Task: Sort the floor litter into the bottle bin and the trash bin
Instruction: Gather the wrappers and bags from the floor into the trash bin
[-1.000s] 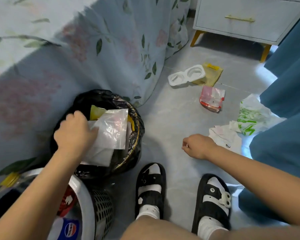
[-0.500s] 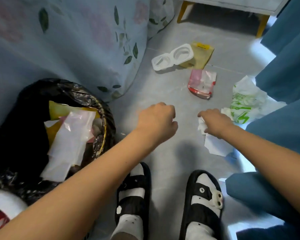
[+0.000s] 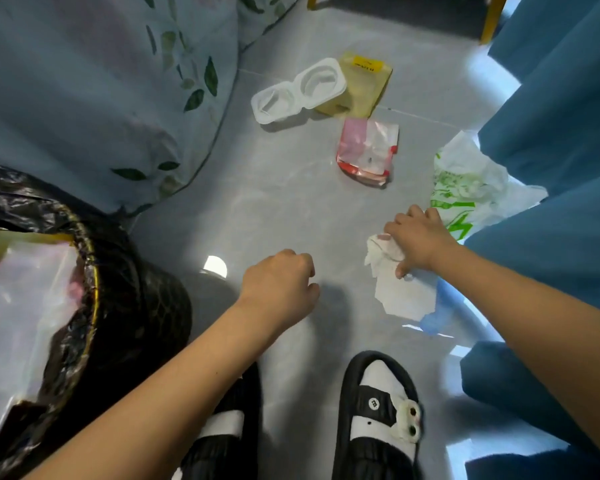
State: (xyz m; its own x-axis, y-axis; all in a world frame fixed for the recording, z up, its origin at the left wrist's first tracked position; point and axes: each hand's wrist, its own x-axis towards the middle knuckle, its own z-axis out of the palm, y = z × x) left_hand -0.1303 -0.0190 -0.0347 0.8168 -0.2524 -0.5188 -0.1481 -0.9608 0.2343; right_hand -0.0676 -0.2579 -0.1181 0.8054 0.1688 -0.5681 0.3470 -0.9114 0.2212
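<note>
Head cam is looking straight down at the grey floor (image 3: 278,202), and I've got both hands out in front of me. My right hand (image 3: 421,242) is down on a crumpled white paper (image 3: 400,292) lying on the floor just beside the blue curtain (image 3: 551,133); the fingers are curled over the top end of it and the thumb presses the sheet from the near side, so it's a pinch on the paper. My left hand (image 3: 279,284) hangs above the bare floor with fingers curled in loosely, holding nothing.

Trash bin (image 3: 125,296) with its black liner sits at the left edge, against the floral bedsheet (image 3: 94,91), and there's a clear plastic bag (image 3: 25,306) plus something yellow inside it already.

Litter on the floor: a white twin-cup tray (image 3: 298,91) touching a yellow pouch (image 3: 366,84), a red and clear wrapper (image 3: 368,150) just in front of those, and a green-printed white plastic bag (image 3: 465,188) against the curtain, right behind my right hand. My two black sandals (image 3: 378,420) are at the bottom.
</note>
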